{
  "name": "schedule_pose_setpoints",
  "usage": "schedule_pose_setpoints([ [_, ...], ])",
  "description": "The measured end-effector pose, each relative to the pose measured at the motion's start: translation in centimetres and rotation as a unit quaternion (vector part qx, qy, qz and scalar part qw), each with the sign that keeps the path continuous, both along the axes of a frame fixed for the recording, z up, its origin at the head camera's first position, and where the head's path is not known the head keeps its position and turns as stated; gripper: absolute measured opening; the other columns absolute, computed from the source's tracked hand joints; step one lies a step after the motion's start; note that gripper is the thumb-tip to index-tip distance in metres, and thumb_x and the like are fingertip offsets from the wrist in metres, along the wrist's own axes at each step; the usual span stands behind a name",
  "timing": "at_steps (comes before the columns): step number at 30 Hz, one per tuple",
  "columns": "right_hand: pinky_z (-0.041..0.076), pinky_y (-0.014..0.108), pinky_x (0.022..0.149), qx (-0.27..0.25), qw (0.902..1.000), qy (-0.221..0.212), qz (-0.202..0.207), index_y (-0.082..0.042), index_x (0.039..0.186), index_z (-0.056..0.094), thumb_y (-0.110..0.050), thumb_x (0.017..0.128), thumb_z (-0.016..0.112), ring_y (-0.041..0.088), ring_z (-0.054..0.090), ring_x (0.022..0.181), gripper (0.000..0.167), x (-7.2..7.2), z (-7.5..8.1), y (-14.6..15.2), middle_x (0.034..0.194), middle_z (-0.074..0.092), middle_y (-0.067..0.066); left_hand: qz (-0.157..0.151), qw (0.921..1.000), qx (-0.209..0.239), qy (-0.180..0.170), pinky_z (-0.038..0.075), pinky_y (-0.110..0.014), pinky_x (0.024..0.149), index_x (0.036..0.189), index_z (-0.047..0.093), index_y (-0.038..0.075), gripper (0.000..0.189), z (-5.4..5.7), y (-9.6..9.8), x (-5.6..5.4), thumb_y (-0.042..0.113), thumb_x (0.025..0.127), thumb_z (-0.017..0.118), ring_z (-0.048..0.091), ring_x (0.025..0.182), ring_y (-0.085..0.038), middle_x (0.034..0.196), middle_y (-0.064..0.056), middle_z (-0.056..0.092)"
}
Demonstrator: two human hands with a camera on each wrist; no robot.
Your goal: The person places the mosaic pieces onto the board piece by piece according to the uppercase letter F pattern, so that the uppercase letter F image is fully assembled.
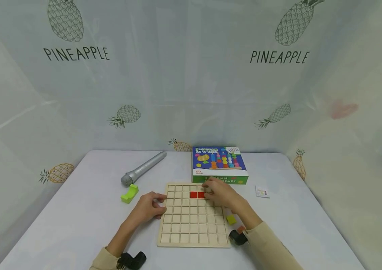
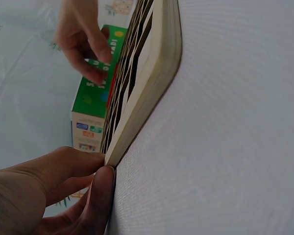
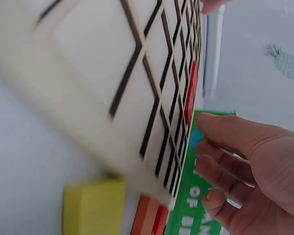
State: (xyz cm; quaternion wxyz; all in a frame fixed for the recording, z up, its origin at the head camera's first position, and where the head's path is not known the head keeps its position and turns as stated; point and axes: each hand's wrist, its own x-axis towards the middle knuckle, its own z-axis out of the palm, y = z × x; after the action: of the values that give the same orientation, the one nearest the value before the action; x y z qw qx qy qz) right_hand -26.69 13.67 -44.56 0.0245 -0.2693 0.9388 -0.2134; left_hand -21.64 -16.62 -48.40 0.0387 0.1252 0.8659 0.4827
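Observation:
A light wooden grid board (image 1: 180,227) lies on the table, with two red square pieces (image 1: 193,195) side by side in its second row from the far edge. Along the board's left edge, my left hand (image 1: 148,207) rests its thumb and a finger spread apart. The left wrist view shows those fingertips (image 2: 101,182) right against the rim. Over the board's far right part, my right hand (image 1: 222,193) has its fingertips beside the right red piece. Its fingers are loosely bent in the right wrist view, with nothing visible between them.
A blue and green bead-game box (image 1: 220,165) stands behind the board. A silver microphone (image 1: 145,168) and a lime green curved block (image 1: 129,194) lie on the left. To the right are a yellow block (image 1: 231,219), an orange block (image 1: 241,228) and a small printed card (image 1: 262,192).

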Motion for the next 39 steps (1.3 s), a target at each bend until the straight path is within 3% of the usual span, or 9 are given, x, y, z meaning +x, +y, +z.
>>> schedule_pose_setpoints([
  [6,0.056,0.04,0.09,0.003,0.9998,0.004,-0.017,-0.007,0.12,0.069,-0.016,0.089,0.073,0.019,0.061,0.1,0.033,-0.2,-0.2,2.2,0.113,0.064,0.005,-0.003,1.0,0.007,-0.002,0.058,-0.022,0.052,0.122,0.064,-0.007,0.045,-0.1,-0.1,0.0,0.002,0.08,0.074,0.068,0.064,-0.014,0.106,-0.019,0.062],
  [13,0.058,0.035,0.084,0.018,0.9992,0.015,-0.032,-0.006,0.119,0.069,-0.016,0.089,0.072,0.015,0.06,0.094,0.032,-0.5,-0.7,4.1,0.111,0.064,0.006,-0.003,1.0,0.002,0.0,0.057,-0.021,0.052,0.122,0.064,-0.006,0.045,0.1,-0.3,0.0,0.003,0.079,0.074,0.067,0.061,-0.012,0.106,-0.02,0.062],
  [20,0.058,0.038,0.09,0.029,0.9981,0.012,-0.054,-0.008,0.118,0.07,-0.017,0.09,0.071,0.019,0.062,0.103,0.03,-0.6,-1.0,5.4,0.112,0.066,0.005,0.001,1.0,-0.002,-0.002,0.057,-0.02,0.052,0.122,0.065,-0.005,0.045,-0.1,-0.2,-0.1,0.004,0.079,0.075,0.067,0.062,-0.011,0.104,-0.017,0.062],
  [31,0.055,0.029,0.075,0.035,0.9985,0.015,-0.039,-0.007,0.11,0.072,-0.017,0.087,0.073,0.013,0.051,0.08,0.024,-0.6,-1.2,6.8,0.102,0.064,0.005,0.003,0.9999,0.013,-0.006,0.058,-0.022,0.053,0.122,0.064,-0.006,0.045,-0.2,-0.1,-0.3,0.003,0.079,0.076,0.068,0.065,-0.013,0.107,-0.019,0.063],
  [39,0.056,0.028,0.076,0.03,0.9988,0.005,-0.038,-0.007,0.108,0.073,-0.016,0.087,0.074,0.013,0.051,0.082,0.023,-0.5,-1.4,6.8,0.099,0.063,0.003,-0.001,0.9999,0.005,-0.01,0.059,-0.023,0.053,0.122,0.064,-0.006,0.044,-0.1,-0.1,-0.3,0.002,0.08,0.074,0.069,0.065,-0.015,0.106,-0.019,0.061],
])
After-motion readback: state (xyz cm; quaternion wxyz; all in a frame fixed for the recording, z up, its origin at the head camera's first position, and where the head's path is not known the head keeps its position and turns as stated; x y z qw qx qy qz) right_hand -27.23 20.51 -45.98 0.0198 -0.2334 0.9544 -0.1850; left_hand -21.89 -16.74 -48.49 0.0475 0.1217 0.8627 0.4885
